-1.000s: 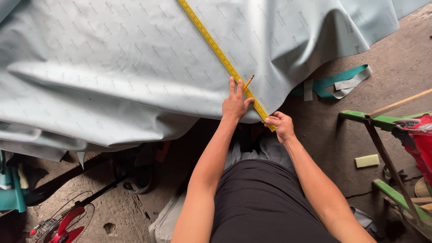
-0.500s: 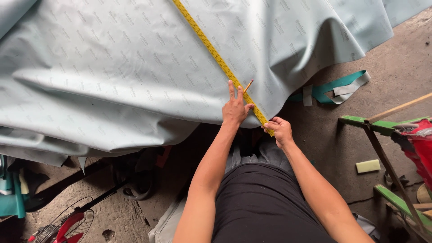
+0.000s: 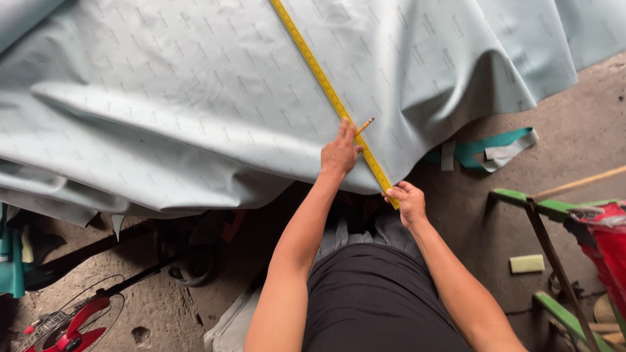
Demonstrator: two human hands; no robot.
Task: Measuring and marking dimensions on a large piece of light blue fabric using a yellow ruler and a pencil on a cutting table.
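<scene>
On the pale vinyl sheet (image 3: 195, 98): left hand (image 3: 339, 151) gripping pencil (image 3: 365, 124), right hand (image 3: 405, 201) pinching yellow tape measure (image 3: 326, 88) taut; keeping tape flat, unshifted.

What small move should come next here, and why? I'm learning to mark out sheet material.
Probably draw the pencil along the yellow measuring tape. The left hand holds the pencil beside the tape's edge and presses on the pale sheet, while the right hand pins the tape's near end at the sheet's edge, so the tape looks taut and straight.
</scene>
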